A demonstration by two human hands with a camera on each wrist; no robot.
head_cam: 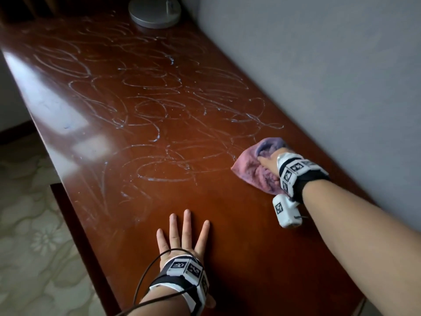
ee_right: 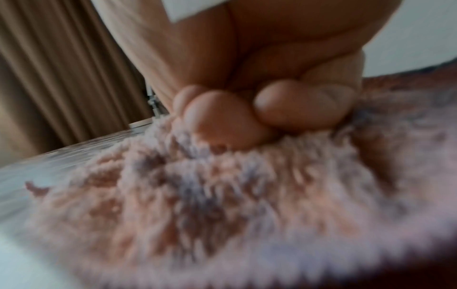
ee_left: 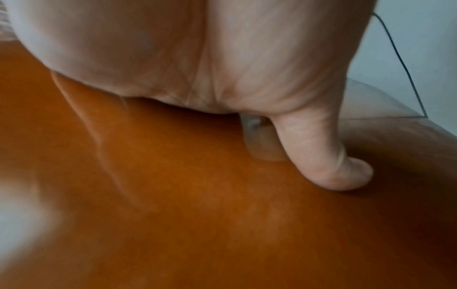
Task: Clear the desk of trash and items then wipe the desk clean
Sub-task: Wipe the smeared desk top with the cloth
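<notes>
A long glossy reddish-brown desk (head_cam: 141,137) runs away from me, its far part covered with whitish swirl marks (head_cam: 148,103). My right hand (head_cam: 270,161) grips a fluffy pink-purple cloth (head_cam: 252,169) on the desk near the wall; in the right wrist view its curled fingers (ee_right: 296,105) dig into the cloth (ee_right: 197,195). My left hand (head_cam: 184,236) lies flat on the near desk surface with fingers spread. In the left wrist view the thumb (ee_left: 329,156) presses the wood (ee_left: 173,215).
A round grey lamp base (head_cam: 155,12) stands at the desk's far end. A grey wall (head_cam: 319,76) borders the right side. The left desk edge drops to a patterned pale floor (head_cam: 29,236). A black cable (head_cam: 145,277) loops from my left wrist.
</notes>
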